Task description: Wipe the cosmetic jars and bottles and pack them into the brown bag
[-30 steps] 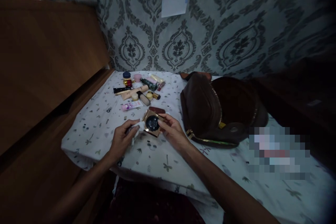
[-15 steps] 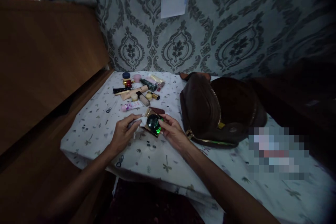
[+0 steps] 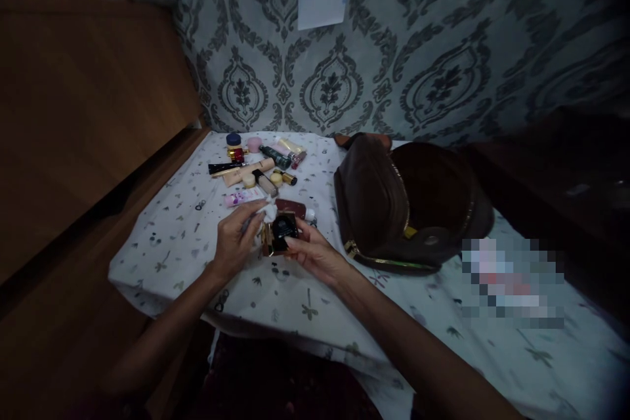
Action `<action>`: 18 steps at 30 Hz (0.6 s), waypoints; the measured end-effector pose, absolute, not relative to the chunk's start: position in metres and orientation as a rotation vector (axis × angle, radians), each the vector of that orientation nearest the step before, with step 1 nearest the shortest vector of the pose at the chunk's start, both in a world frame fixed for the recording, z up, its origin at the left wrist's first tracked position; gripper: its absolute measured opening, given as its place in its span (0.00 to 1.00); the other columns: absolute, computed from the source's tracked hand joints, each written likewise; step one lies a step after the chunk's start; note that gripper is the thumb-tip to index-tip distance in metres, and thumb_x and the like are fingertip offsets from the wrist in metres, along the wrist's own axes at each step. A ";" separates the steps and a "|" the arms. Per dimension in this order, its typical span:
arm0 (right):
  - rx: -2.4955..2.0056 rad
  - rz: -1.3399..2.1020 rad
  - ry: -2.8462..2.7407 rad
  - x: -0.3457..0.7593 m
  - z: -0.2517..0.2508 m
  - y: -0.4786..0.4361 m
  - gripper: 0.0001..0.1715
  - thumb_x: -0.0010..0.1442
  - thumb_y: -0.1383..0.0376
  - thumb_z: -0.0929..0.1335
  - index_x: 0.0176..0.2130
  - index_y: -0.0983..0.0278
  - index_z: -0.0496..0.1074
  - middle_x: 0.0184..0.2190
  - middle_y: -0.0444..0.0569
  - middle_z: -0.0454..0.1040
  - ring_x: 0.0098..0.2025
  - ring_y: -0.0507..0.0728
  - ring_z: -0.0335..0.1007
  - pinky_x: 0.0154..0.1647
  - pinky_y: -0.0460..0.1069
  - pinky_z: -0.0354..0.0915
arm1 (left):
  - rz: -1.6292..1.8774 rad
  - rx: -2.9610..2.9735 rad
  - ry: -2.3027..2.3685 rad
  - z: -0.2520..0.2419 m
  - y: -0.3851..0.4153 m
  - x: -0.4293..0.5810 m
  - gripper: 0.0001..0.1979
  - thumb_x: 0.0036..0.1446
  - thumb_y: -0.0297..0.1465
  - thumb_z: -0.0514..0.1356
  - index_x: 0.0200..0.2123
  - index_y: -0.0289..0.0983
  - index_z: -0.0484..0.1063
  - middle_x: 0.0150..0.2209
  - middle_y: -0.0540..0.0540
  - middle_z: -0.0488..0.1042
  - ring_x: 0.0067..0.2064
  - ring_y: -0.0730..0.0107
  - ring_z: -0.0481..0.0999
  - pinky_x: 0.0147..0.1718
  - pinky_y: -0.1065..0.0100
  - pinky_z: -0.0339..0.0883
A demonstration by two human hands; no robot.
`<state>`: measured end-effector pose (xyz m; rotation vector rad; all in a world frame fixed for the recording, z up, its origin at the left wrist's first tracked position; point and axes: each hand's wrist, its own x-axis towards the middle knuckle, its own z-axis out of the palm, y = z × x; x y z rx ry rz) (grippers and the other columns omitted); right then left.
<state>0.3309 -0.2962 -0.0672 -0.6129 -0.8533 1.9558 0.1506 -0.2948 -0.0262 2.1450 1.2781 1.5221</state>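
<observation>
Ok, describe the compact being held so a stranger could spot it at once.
Start at the open brown bag on the patterned cloth; just to its left, both hands meet. The compact sits in the right hand: square, gold-edged, dark round centre, unlike the tubes behind.

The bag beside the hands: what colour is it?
Dark brown bag with a gold zip; head view.
</observation>
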 end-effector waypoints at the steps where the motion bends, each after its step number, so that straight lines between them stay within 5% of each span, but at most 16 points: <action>1: -0.620 1.945 -0.824 0.330 -0.068 -0.296 0.30 0.45 0.67 0.79 0.47 0.61 0.72 0.35 0.43 0.78 0.31 0.49 0.74 0.27 0.41 0.69 | 1.526 2.167 1.273 -0.027 -0.295 0.150 0.11 0.64 0.32 0.57 0.46 0.37 0.76 0.44 0.45 0.81 0.46 0.66 0.80 0.48 0.65 0.73; 10: -0.630 1.837 -0.608 0.335 -0.072 -0.285 0.27 0.46 0.69 0.78 0.44 0.60 0.69 0.36 0.43 0.79 0.33 0.51 0.77 0.33 0.45 0.73 | 1.423 2.442 1.104 -0.045 -0.315 0.156 0.18 0.64 0.27 0.57 0.57 0.40 0.69 0.56 0.42 0.75 0.57 0.64 0.74 0.56 0.61 0.71; 15: -0.625 1.801 -0.721 0.331 -0.065 -0.291 0.38 0.40 0.70 0.80 0.49 0.54 0.68 0.41 0.40 0.78 0.36 0.52 0.76 0.34 0.45 0.72 | 1.466 2.453 1.097 -0.049 -0.314 0.156 0.22 0.64 0.28 0.57 0.60 0.41 0.66 0.57 0.41 0.73 0.59 0.62 0.73 0.56 0.60 0.70; 18: -0.627 1.815 -0.746 0.329 -0.066 -0.293 0.32 0.44 0.59 0.79 0.47 0.55 0.69 0.37 0.40 0.78 0.32 0.51 0.74 0.29 0.45 0.69 | 1.430 2.369 1.136 -0.044 -0.308 0.151 0.18 0.65 0.30 0.56 0.57 0.40 0.70 0.54 0.42 0.76 0.56 0.62 0.75 0.54 0.61 0.71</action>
